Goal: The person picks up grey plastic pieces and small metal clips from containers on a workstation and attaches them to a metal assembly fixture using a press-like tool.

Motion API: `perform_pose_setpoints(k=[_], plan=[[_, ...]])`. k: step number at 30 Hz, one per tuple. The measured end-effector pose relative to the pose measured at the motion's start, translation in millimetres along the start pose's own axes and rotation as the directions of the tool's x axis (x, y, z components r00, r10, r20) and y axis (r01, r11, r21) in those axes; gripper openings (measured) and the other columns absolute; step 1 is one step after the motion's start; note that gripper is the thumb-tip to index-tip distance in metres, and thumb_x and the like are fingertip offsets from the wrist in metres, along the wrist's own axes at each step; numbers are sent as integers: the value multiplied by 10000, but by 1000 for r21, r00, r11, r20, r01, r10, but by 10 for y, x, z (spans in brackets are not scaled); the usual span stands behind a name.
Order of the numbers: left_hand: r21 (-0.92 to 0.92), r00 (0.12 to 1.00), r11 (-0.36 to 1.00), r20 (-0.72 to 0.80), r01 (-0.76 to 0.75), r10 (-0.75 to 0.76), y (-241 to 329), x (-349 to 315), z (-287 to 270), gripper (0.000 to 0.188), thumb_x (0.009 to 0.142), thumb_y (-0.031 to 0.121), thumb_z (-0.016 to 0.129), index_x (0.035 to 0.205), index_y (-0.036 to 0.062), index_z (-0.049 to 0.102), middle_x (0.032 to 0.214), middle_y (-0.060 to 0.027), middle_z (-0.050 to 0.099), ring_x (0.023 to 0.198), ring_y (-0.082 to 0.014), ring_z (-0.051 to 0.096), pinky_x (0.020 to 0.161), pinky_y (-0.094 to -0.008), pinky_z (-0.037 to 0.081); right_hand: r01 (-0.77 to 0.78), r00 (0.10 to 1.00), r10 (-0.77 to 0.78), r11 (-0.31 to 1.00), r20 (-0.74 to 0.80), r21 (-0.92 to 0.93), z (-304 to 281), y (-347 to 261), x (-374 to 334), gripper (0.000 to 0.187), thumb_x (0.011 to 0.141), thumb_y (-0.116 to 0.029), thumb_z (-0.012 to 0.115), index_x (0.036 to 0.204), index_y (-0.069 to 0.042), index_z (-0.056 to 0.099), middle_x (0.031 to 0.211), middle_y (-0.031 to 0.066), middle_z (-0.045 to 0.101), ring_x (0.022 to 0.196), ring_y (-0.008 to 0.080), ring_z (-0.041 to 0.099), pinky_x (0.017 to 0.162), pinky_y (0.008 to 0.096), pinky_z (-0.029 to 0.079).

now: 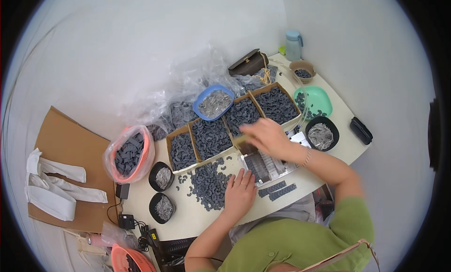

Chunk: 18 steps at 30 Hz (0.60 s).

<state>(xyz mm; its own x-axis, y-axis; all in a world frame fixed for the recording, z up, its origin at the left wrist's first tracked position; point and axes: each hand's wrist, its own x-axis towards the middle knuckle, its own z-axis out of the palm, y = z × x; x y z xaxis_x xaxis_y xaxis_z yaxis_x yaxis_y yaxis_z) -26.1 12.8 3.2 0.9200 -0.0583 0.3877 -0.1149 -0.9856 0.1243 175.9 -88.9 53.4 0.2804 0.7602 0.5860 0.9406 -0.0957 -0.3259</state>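
Observation:
My right hand point(268, 136) is over a white and metal fixture point(277, 168) and is smeared by motion. Its fingers are closed around something yellowish that I cannot make out. The fixture's bed holds rows of dark grey pieces and metal slats. My left hand point(240, 189) lies with fingers stretched out against the fixture's left edge, next to a loose heap of small dark grey curved pieces point(209, 185). Two short strips of joined grey pieces point(283, 191) lie on the table just below the fixture.
Behind the fixture stand divided cardboard boxes point(192, 131) of grey pieces, with a blue tray point(193, 105) of metal pins on top. Black bowls point(152, 178) of pins, a green tray point(324, 100), a lined pink basket point(149, 152), a dark bag point(246, 64) and a blue jug point(293, 47) stand around.

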Motion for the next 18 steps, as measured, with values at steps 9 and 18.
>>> perform_pose_setpoints(k=[9,18], plan=[[158,980,985,196,-67,35,72,308,99,96,682,97,608,737,32,562,752,-117,561,757,-264,615,629,-372,502,-199,977,166,931,132,305,156,495,319,437,847,-76,584,1274,-42,498,1185,210,571,1019,351,600,897,414,480],[-233,872,919,-310,317,-379,-781,564,-603,58,828,63,595,834,32,547,725,-152,547,677,-333,579,613,-425,455,-186,915,321,874,245,-449,-12,1317,-25,157,799,-75,566,930,-61,652,925,133,643,906,303,639,765,412,528]])
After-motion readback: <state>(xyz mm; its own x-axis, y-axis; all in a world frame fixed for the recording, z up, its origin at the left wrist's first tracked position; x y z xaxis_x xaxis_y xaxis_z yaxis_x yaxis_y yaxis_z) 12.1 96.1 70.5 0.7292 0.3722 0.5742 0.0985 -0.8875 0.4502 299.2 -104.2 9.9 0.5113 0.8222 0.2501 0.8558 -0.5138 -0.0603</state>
